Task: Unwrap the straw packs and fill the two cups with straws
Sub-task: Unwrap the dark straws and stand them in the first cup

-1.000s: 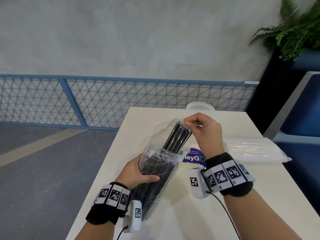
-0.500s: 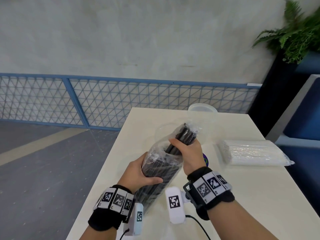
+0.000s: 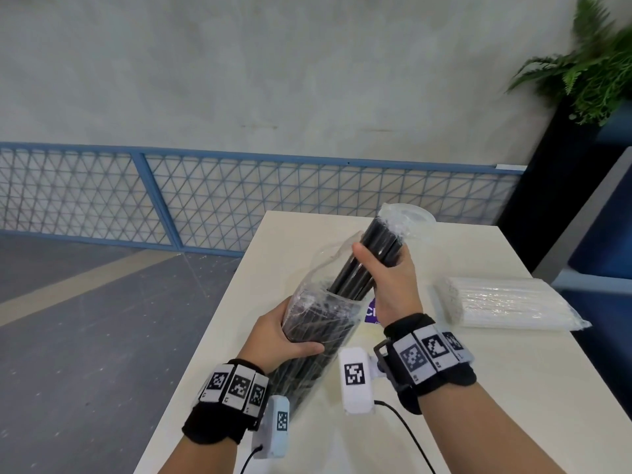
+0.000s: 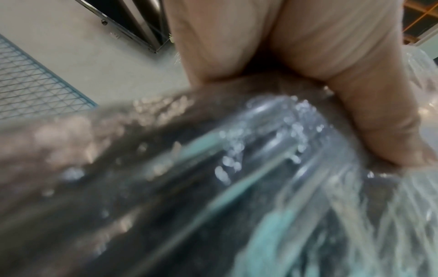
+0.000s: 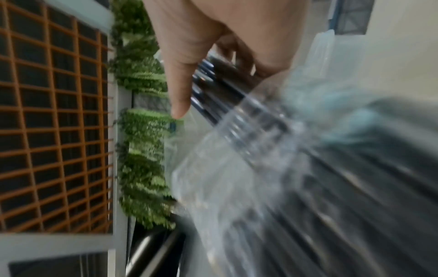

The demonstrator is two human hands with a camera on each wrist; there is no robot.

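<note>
A clear plastic pack of black straws (image 3: 318, 333) leans over the table's left side, its top end torn open. My left hand (image 3: 287, 331) grips the pack around its middle; its fingers (image 4: 355, 93) wrap the crinkled film (image 4: 237, 168). My right hand (image 3: 386, 278) grips a bundle of black straws (image 3: 372, 254) that sticks out of the pack's open mouth; a scrap of film clings to the bundle's tip. In the right wrist view the thumb (image 5: 177, 84) lies along the dark straws (image 5: 213, 88). A clear cup (image 3: 419, 218) stands at the far edge, behind the bundle's tip.
A sealed pack of white straws (image 3: 506, 302) lies on the cream table (image 3: 478, 388) to the right. A purple sticker (image 3: 371, 311) shows under my right hand. A blue mesh fence (image 3: 205, 196) runs behind the table; a potted fern (image 3: 588, 70) stands at the far right.
My right hand moved from pinching the wrap at the top to gripping the straw bundle, and has drawn it up and away out of the pack. The left hand keeps its hold.
</note>
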